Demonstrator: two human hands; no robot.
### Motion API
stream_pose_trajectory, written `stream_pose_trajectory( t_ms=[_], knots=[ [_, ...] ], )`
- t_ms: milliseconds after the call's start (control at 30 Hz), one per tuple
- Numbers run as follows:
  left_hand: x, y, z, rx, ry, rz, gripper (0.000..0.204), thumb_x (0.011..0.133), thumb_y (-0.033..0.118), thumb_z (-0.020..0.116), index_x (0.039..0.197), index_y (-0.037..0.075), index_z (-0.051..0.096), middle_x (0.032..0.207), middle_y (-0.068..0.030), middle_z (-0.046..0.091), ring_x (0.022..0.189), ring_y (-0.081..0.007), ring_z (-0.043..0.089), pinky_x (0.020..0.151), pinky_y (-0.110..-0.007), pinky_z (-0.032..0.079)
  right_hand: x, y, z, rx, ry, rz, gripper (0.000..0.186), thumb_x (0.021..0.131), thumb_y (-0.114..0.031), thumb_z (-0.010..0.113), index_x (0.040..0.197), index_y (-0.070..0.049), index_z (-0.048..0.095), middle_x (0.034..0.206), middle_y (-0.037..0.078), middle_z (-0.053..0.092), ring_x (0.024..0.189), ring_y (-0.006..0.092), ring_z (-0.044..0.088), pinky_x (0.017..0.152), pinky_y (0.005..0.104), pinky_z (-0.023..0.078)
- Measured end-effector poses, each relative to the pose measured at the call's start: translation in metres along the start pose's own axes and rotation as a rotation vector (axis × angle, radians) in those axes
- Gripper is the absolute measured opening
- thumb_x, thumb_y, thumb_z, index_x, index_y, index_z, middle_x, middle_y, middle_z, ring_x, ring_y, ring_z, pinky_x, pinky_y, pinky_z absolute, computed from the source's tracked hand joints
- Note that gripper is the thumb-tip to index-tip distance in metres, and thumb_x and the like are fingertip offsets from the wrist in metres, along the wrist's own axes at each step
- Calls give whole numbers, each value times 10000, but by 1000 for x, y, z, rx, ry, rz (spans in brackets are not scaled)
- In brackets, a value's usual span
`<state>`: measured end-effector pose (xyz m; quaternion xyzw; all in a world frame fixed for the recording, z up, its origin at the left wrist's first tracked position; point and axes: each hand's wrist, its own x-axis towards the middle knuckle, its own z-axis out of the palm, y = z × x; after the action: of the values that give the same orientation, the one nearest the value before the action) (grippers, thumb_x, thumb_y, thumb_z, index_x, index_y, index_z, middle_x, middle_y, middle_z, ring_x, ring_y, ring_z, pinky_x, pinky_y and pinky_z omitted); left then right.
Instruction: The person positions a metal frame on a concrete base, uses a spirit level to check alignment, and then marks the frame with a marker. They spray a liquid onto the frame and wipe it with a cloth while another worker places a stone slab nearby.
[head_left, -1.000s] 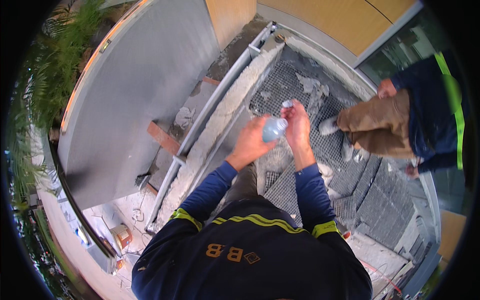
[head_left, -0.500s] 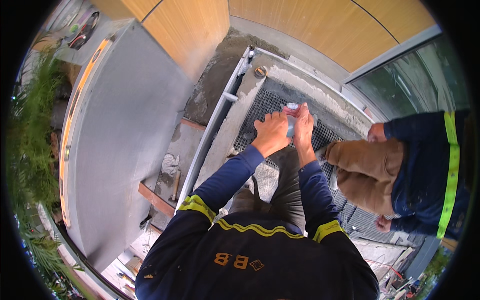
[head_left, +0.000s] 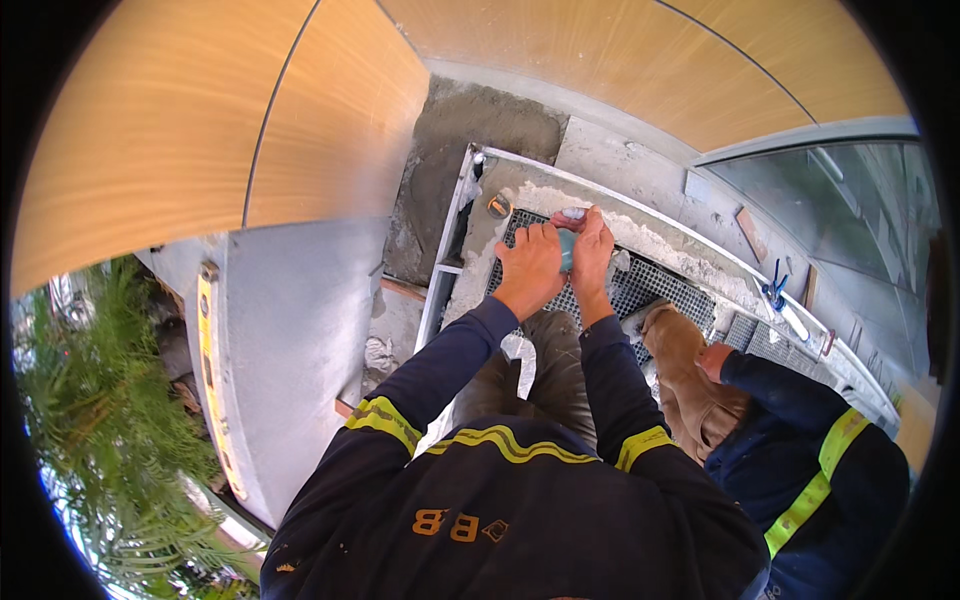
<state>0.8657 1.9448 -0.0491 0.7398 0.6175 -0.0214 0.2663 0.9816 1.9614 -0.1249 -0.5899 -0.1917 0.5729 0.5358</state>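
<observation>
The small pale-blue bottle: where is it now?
In the head view, the bottle sits upper centre, clasped between the left hand and right hand, above the metal grating.

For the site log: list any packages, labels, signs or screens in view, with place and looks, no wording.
Bottle: small, pale blue, clasped between the left hand and right hand above the metal grate.
Printed mark: orange, on the dark shirt back, bottom centre.
No signs or screens.

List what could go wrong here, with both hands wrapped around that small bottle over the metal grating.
1. The bottle is clasped between the left hand and right hand above the grating; a slip might drop it, or its cap, onto the mesh.
2. A co-worker crouches close alongside, so elbows may bump and spill the contents.
</observation>
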Motion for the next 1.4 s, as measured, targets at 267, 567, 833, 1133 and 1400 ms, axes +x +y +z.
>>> stream_pose_trajectory(
  t_ms=[267,567,833,1133,1400],
  knots=[
    [41,60,-66,200,-45,100,479,732,179,786,1156,12,642,1162,-119,645,1130,-299,611,778,-593,443,23,-69,-9,359,101,38,519,1138,-378,446,1004,75,658,940,232,761,829,289,757,828,391,604],
    [69,47,-28,-211,-7,285,709,794,257,848,1373,-15,542,1237,-177,632,1202,-371,609,969,-517,501,16,-112,-14,-557,243,-261,433,1118,-349,490,998,1,715,942,183,775,828,315,751,808,399,574],
    [103,-39,2,-707,105,249,755,797,98,883,1439,18,494,1321,-205,675,1233,-296,670,1024,-400,527,37,-75,55,-220,184,-373,427,1142,-332,426,1151,3,690,1105,170,755,1045,291,732,944,424,567],
    [197,-307,12,-827,178,230,802,815,58,893,1486,1,458,1424,-153,582,1218,-240,636,1076,-373,509,204,255,191,-312,337,122,504,1015,-320,514,1314,75,605,1237,304,704,1203,455,657,1066,460,490],
    [208,-455,-16,-672,181,73,785,844,1,850,1493,-23,408,1536,-206,494,1420,-283,503,1169,-413,445,301,354,273,-513,464,486,624,889,-337,531,1352,80,563,1338,345,641,1261,514,583,1125,541,419]
  ],
)
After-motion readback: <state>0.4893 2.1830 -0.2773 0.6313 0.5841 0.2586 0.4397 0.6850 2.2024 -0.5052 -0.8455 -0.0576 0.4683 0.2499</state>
